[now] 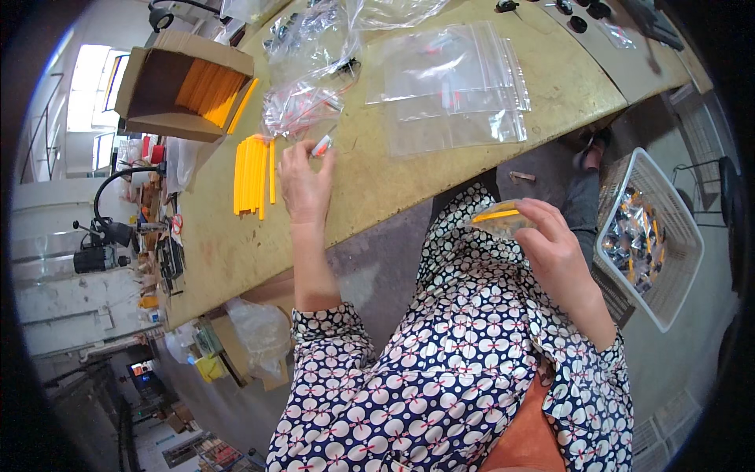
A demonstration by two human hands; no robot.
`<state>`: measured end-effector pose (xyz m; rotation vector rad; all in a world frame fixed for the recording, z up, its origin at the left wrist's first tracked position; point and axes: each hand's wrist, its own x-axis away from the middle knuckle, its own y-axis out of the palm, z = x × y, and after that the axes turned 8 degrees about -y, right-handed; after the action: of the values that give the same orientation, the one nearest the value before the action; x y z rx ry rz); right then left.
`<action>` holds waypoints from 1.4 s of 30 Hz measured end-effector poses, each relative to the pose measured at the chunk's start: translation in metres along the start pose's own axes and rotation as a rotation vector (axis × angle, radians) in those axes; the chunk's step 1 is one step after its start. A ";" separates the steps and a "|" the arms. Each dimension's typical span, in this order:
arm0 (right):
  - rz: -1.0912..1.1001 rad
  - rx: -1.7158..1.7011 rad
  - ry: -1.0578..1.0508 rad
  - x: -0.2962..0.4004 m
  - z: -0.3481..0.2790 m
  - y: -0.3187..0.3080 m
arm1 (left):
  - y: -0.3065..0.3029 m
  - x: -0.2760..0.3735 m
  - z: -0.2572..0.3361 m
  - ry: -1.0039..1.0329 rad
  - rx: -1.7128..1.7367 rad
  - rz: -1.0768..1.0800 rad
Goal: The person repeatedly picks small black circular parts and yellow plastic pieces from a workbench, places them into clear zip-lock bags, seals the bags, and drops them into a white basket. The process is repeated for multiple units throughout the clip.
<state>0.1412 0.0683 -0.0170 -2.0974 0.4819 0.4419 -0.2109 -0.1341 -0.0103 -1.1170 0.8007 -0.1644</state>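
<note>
My left hand [307, 180] is over the worktable, its thumb and fingers around a small clear packet [322, 146] with a white and orange-red item. Just left of it, yellow sticks [250, 177] lie side by side in a row. Beyond the fingers is a heap of small clear packets with red parts [301, 109]. My right hand [551, 242] holds a clear plastic bag [501, 219] with a yellow stick inside, in front of my body and off the table's edge. Flat clear zip bags [454, 88] lie overlapping on the table, some with small items on them or inside.
An open cardboard box [141, 94] with many yellow sticks stands at the table's far left. A white plastic basket [687, 283] holding filled bags is on the right, beside another person's leg [581, 200]. Black round parts [578, 23] lie at the table's far right.
</note>
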 end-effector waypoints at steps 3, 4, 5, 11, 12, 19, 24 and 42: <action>0.004 -0.035 0.004 -0.001 -0.001 0.000 | 0.001 0.002 -0.002 -0.034 0.082 -0.084; 0.005 -0.044 0.005 -0.003 -0.001 0.001 | -0.002 0.003 0.002 -0.048 0.121 -0.111; 0.006 -0.048 -0.001 -0.005 -0.001 0.001 | -0.003 0.005 0.006 -0.092 0.154 -0.097; 0.002 -0.041 -0.012 -0.008 0.002 -0.001 | -0.007 0.021 0.033 -0.314 0.644 -0.116; 0.004 -0.062 -0.019 -0.008 0.004 -0.001 | -0.015 0.029 0.044 -0.355 0.891 -0.172; -0.047 -0.068 -0.078 -0.007 0.006 0.008 | -0.060 0.068 0.133 0.031 0.895 -0.820; -0.108 -0.091 -0.062 -0.007 -0.002 0.008 | -0.056 0.063 0.149 0.524 0.324 -0.643; 0.005 -0.089 0.056 0.009 0.000 0.000 | 0.083 -0.142 0.023 0.262 0.210 -0.143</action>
<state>0.1491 0.0669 -0.0210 -2.1998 0.5087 0.4152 -0.3198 -0.0091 -0.0063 -0.9645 0.9129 -0.5120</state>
